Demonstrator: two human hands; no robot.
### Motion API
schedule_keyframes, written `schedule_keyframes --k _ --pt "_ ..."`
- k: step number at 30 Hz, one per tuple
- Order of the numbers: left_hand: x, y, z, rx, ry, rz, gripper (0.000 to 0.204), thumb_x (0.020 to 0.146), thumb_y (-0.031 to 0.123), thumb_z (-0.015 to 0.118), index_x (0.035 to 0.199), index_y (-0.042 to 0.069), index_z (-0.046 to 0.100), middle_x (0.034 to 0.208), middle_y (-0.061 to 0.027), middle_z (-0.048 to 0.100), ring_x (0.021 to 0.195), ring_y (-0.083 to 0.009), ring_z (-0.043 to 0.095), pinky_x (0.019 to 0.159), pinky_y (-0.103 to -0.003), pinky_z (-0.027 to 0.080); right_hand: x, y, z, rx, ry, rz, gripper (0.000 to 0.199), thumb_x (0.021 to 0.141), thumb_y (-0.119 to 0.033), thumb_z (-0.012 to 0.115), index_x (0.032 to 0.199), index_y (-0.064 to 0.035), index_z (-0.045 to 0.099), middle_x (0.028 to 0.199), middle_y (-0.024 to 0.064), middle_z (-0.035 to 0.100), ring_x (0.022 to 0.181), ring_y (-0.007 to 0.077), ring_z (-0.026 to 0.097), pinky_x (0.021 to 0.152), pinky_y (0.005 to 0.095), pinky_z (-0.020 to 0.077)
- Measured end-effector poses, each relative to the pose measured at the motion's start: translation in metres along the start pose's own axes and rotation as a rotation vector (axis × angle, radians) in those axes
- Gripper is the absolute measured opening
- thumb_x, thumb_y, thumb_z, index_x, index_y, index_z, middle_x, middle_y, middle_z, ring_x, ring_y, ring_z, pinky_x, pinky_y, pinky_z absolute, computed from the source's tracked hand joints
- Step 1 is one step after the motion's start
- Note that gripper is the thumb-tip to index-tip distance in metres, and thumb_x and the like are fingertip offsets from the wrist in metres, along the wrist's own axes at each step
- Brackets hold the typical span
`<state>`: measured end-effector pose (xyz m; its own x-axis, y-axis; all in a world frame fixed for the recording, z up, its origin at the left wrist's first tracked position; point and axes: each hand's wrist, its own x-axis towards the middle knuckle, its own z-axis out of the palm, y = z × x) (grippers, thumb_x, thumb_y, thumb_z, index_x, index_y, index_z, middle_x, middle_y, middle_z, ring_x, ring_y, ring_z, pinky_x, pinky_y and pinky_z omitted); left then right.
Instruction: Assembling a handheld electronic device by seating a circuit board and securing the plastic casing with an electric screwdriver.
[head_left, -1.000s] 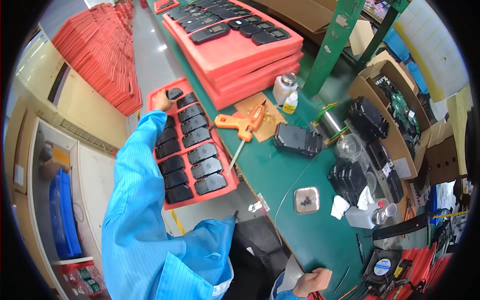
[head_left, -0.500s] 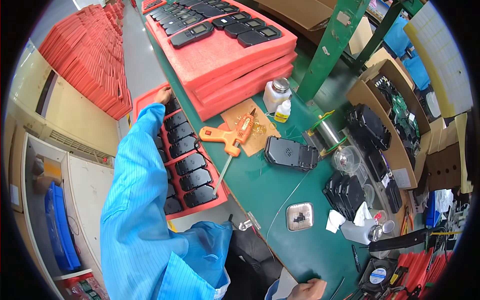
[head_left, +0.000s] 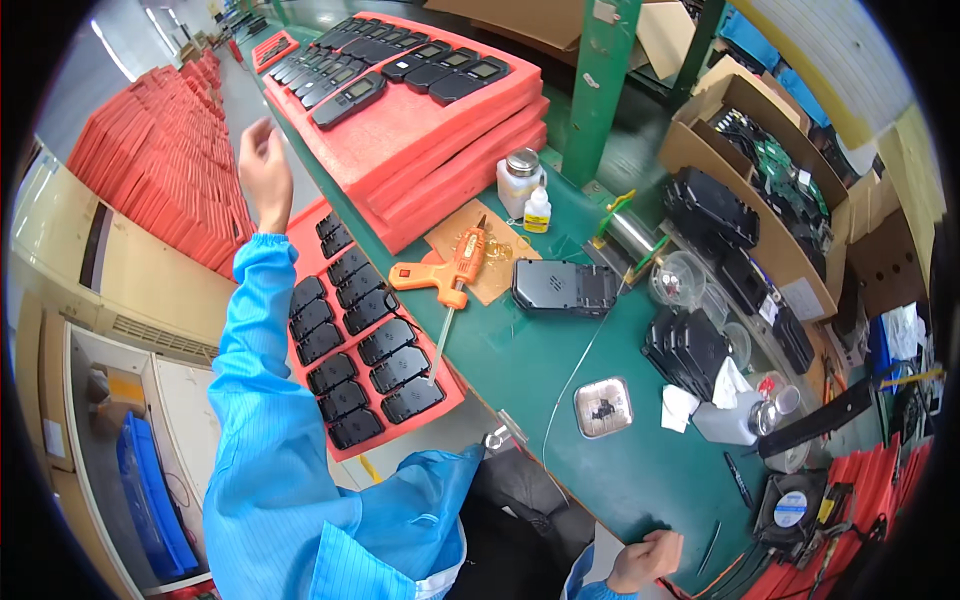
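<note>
My left hand (head_left: 266,175) is raised above the far end of a red foam tray (head_left: 440,415), its fingers loosely bent and apart, holding nothing. In that tray lie several black device housings (head_left: 400,368) in rows. My right hand (head_left: 648,560) rests curled at the bench's near edge, closed; whether anything is inside it is hidden. On the green bench, an orange glue gun (head_left: 440,275) lies on a brown board (head_left: 500,262), its glue stick jutting toward the tray. A single black housing (head_left: 563,287) lies right of it.
Stacked red foam (head_left: 450,165) carries black handheld devices with small screens (head_left: 350,100). Beside it stand a metal-capped bottle (head_left: 520,182) and a small dropper bottle (head_left: 537,210). A square dish (head_left: 603,408), piled housings (head_left: 685,345) and a carton of circuit boards (head_left: 770,150) are to the right.
My left hand has lifted off the far end of the tray and moved up and left, its fingers loosening. The tray sits more to the left in view. My right hand remains closed.
</note>
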<state>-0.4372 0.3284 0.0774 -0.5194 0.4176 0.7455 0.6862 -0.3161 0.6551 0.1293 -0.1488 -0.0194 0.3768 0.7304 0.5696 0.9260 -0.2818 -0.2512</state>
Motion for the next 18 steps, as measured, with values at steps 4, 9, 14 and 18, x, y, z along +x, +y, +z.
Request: schedule_keyframes --k 4,9,14,18 --pt "0.007 0.060 0.051 0.211 -0.498 0.274 0.046 0.099 0.029 0.076 0.130 -0.004 0.069 0.122 -0.0230 0.076 0.114 -0.0341 0.073 0.102 -0.042 0.054 -0.003 -0.002 -0.018 0.159 -0.043 0.202 0.013 0.078 0.008 0.047 0.071 -0.0011 0.041 0.067 0.0136 0.041 0.059 0.0296 0.044 0.055 0.0423 0.0301" --pt "0.040 0.033 0.108 0.582 -0.808 0.457 0.065 0.093 0.048 0.079 0.126 -0.007 0.070 0.119 -0.0268 0.076 0.110 -0.0395 0.074 0.096 -0.047 0.056 0.065 -0.066 -0.055 1.223 -0.093 0.306 0.006 0.096 -0.005 0.052 0.093 0.0000 0.054 0.074 0.0184 0.064 0.063 0.0218 0.057 0.059 0.0324 0.0474" --pt "0.134 -0.076 0.109 0.506 -1.132 0.137 0.087 0.093 0.064 0.074 0.136 -0.011 0.066 0.114 -0.0308 0.077 0.098 -0.0401 0.077 0.092 -0.043 0.057 0.112 -0.126 -0.065 2.714 -0.798 0.111 0.110 0.098 -0.085 0.041 0.169 -0.0098 0.003 0.143 0.0492 0.049 0.122 0.0502 0.066 0.105 0.0599 0.0524" --pt "0.201 -0.042 0.100 0.661 -1.579 0.448 0.076 0.106 0.049 0.060 0.156 -0.007 0.048 0.115 -0.0192 0.078 0.085 -0.0339 0.077 0.077 -0.042 0.059 0.103 -0.083 -0.081 2.878 -0.720 0.083 0.105 0.101 -0.082 0.038 0.167 -0.0087 0.002 0.144 0.0423 0.052 0.121 0.0418 0.067 0.108 0.0547 0.0498"
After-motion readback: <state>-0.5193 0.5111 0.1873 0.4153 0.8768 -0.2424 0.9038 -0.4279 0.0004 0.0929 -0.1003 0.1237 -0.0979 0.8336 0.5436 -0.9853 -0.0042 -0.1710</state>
